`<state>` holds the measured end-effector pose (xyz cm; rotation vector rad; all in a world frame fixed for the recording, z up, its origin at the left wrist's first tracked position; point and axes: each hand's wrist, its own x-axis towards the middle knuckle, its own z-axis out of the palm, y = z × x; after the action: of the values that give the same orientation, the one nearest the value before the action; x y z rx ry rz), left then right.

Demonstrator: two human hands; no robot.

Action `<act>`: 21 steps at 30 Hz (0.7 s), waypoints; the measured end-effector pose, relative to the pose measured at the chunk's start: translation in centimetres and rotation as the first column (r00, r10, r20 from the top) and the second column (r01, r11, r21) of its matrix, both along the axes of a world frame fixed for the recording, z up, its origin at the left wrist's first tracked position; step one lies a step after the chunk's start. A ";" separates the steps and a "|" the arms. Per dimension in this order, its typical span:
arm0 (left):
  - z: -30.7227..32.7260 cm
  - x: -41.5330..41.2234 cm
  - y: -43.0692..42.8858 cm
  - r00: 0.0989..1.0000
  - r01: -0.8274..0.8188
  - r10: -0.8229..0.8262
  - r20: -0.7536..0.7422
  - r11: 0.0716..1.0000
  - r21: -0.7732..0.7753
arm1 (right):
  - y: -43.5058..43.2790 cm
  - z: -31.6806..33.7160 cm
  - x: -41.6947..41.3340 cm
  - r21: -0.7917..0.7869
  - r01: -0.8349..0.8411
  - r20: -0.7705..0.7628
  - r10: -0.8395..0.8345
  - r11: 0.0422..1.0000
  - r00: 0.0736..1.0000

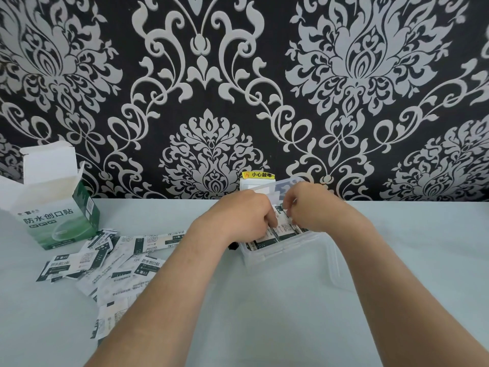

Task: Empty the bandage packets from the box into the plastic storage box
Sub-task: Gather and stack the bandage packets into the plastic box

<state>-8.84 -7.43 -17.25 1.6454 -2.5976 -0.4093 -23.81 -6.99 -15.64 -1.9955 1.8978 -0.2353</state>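
Two hands meet over the plastic storage box [280, 254], just right of centre. The left hand [242, 217] and right hand [311, 209] curl their fingers down among the bandage packets [284, 229] inside. Their fingertips are hidden, so I cannot tell whether either grips anything. The table [397, 247] stretches wide toward 4 o'clock. Loose packets [105, 263] lie scattered at 8 o'clock. The opened cardboard box [57, 215] stands at 9 o'clock, well apart.

A white wall socket [248, 185] with a yellow warning sticker [258, 175] sits just beyond the fingers [271, 216], on damask wallpaper [211, 75] above a pale tabletop [264, 308].
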 end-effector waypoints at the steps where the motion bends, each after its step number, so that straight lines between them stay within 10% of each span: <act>1: -0.1 0.0 -0.1 1.000 0.003 -0.003 0.003 1.000 -0.004 | -0.1 0.0 0.0 0.007 -0.004 0.003 0.004 1.000 1.000; 21: 0.8 -0.4 0.1 0.993 -0.018 0.014 -0.116 0.999 -0.032 | -0.3 0.4 -1.4 -0.220 0.052 0.041 -0.044 0.974 0.998</act>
<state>-9.20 -7.36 -16.41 1.5810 -2.4933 -0.4443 -25.22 -7.27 -15.20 -2.0702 1.9735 -0.5125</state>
